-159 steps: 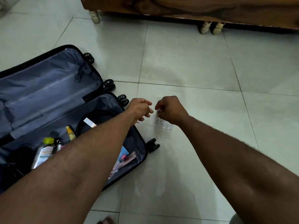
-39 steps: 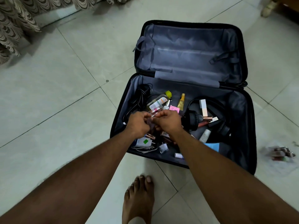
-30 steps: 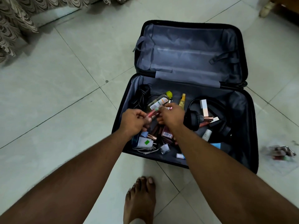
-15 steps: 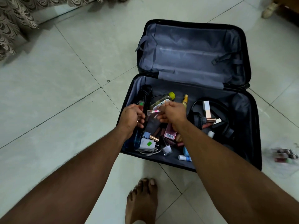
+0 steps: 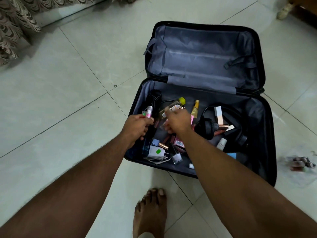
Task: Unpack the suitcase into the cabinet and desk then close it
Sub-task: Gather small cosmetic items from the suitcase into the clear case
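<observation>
The suitcase (image 5: pixel 204 54) lies open on the tiled floor (image 5: pixel 60 100), its lid half bare and its near half crowded with small things. The left hand (image 5: pixel 137 128), at that half's left edge, has its fingers curled round small tubes (image 5: pixel 28 112). The right hand (image 5: pixel 178 123) hovers over the clutter just beside a yellow-capped bottle (image 5: pixel 173 107); its fingers blur, so I cannot tell their state. Black headphones (image 5: pixel 207 128) lie right of it. Open tile surrounds the case; a bare foot (image 5: pixel 151 212) stands near its front rim.
</observation>
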